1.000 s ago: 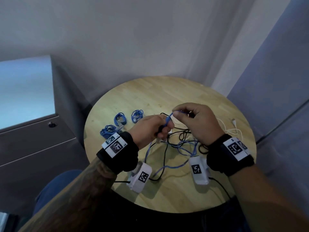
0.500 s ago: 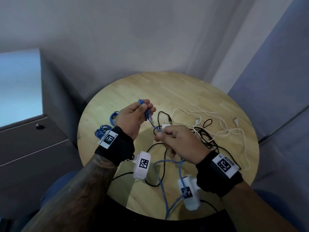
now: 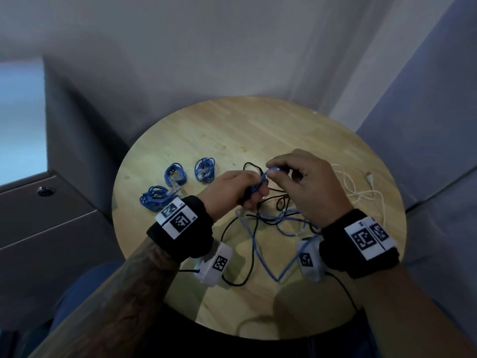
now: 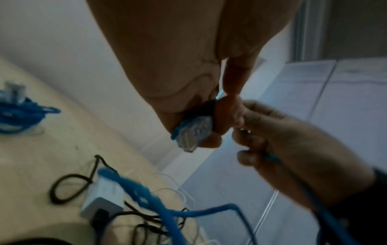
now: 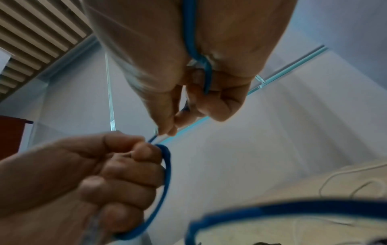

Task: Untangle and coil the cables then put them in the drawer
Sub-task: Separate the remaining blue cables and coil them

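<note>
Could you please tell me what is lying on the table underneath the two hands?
Beneath the left hand and right hand, a blue cable trails over tangled black cables on the round table. What lies directly under the palms is covered.

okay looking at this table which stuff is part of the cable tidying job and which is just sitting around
Part of the job:
- blue cable, gripped by left hand and pinched by right hand
- three coiled blue cables
- black cable
- white cable
- drawer, closed

Just lying about:
- round wooden table
- white adapter
</note>
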